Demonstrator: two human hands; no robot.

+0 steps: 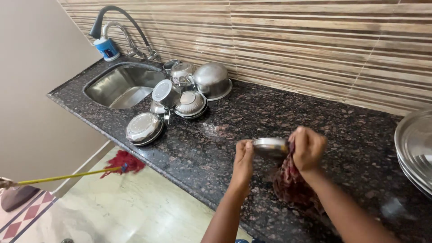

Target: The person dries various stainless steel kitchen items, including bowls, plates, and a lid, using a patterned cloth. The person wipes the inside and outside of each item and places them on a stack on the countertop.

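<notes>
Hands over the dark speckled granite counter [270, 112], right of the sink. Left hand [243, 158] grips the near edge of a small steel plate [269, 146], fingers curled onto its rim, plate held just above the counter and seen nearly edge-on. Right hand [308, 147] is clenched around a dark red patterned cloth [294, 184] and pressed against the plate's right side; the cloth hangs down from the fist and bunches on the counter below.

Steel sink [121, 85] sits at the far left end, with a curved black tap [118, 18] above it and a small blue-and-white tub [107, 48] on the ledge beside it. Cluster of upturned steel vessels between sink and hands: a round bowl [212, 80] against the striped tile wall [315, 40], a lidded pot [182, 73], a flat lid [143, 128] nearest the counter edge, more stacked in between. Stack of large steel plates [416, 148] at the right edge, well apart from the hands. On the floor below, a red mop [122, 162] on a yellow handle.
</notes>
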